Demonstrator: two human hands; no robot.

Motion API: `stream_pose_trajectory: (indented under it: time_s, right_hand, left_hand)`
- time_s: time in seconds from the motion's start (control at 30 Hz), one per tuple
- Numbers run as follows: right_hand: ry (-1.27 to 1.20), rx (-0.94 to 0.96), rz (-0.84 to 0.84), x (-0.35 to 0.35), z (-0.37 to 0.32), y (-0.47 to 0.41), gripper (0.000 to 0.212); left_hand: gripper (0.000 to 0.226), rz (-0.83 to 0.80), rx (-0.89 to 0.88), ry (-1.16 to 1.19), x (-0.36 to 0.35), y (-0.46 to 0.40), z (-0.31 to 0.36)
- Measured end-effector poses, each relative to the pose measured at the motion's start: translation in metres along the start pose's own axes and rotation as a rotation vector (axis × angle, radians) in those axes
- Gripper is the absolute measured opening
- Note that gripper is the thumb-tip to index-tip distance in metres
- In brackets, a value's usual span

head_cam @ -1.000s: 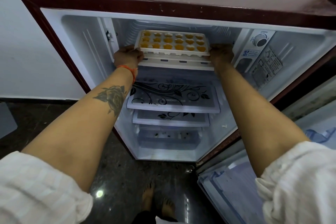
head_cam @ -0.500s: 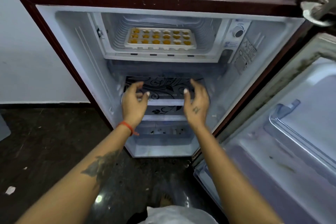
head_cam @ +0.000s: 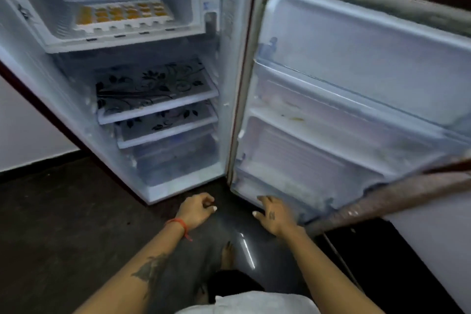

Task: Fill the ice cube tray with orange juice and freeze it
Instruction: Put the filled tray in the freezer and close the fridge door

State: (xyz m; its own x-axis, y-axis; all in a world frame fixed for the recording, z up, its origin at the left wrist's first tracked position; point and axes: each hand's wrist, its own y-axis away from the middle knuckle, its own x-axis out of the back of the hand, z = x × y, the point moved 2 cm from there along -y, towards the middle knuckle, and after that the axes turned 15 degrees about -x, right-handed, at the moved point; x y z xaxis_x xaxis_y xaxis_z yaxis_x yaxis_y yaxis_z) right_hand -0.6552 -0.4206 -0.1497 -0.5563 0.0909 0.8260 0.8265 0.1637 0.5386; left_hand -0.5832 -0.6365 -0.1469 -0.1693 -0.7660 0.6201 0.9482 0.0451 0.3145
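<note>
The white ice cube tray (head_cam: 119,25), its cells full of orange juice, lies flat inside the freezer compartment (head_cam: 122,38) at the top of the open fridge. Both my hands hang low in front of the fridge, far below the tray. My left hand (head_cam: 196,210) has loosely curled fingers and holds nothing. My right hand (head_cam: 274,214) has relaxed, spread fingers and holds nothing; it is just in front of the bottom corner of the fridge door (head_cam: 356,99).
The fridge door stands wide open to the right, its door shelves bare. Two glass shelves (head_cam: 158,94) with a black floral print sit below the freezer, above a crisper drawer (head_cam: 175,160). A dark floor (head_cam: 63,224) lies below; my bare foot (head_cam: 226,255) shows on it.
Both hands let go of the tray after sliding it into the freezer, then dropped down and back to below the fridge. My view swung right, showing the door's inside.
</note>
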Motion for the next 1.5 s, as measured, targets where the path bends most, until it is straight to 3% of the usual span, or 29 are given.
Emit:
stream_pose_trajectory:
  time_s: [0.13,0.3,0.4,0.6,0.7,0.8,0.9,1.07,1.23,1.4,1.5]
  right_hand:
    - [-0.097,-0.301,-0.025,-0.010,0.106,0.036,0.056]
    - [-0.429,-0.503,0.151,0.017,0.203,0.062,0.047]
    - [-0.580,-0.476,0.315,0.053,0.246,0.059,0.050]
    - [-0.971,-0.241,0.703,0.165,0.296,0.041,0.056]
    - [-1.199,-0.200,0.766,0.225,0.301,0.023,0.054]
    - [-1.327,-0.064,0.674,0.264,0.293,0.007,0.052]
    - [-1.306,0.017,0.568,0.269,0.285,-0.004,0.054]
    - [-1.362,0.051,0.573,0.256,0.290,0.000,0.051]
    - [-1.342,0.077,0.699,0.226,0.280,0.035,0.050]
    - [-1.250,0.110,0.915,0.180,0.248,0.091,0.072]
    - [-1.265,0.120,0.945,0.152,0.224,0.122,0.079]
  left_hand:
    - [0.035,-0.290,-0.132,-0.047,-0.054,0.005,0.048]
    - [0.039,-0.303,-0.331,-0.104,-0.098,-0.013,0.127]
    - [0.044,-0.229,-0.402,-0.084,-0.125,-0.032,0.183]
    - [0.063,0.040,-0.482,0.133,-0.170,-0.061,0.308]
    - [0.078,0.120,-0.518,0.225,-0.177,-0.069,0.354]
    - [0.088,0.109,-0.512,0.287,-0.179,-0.073,0.383]
    - [0.091,0.073,-0.501,0.254,-0.186,-0.078,0.397]
    - [0.083,0.129,-0.524,0.261,-0.197,-0.076,0.398]
    - [0.068,0.326,-0.489,0.275,-0.204,-0.045,0.377]
    - [0.066,0.500,-0.457,0.256,-0.200,0.011,0.336]
    - [0.067,0.604,-0.431,0.238,-0.192,0.049,0.305]
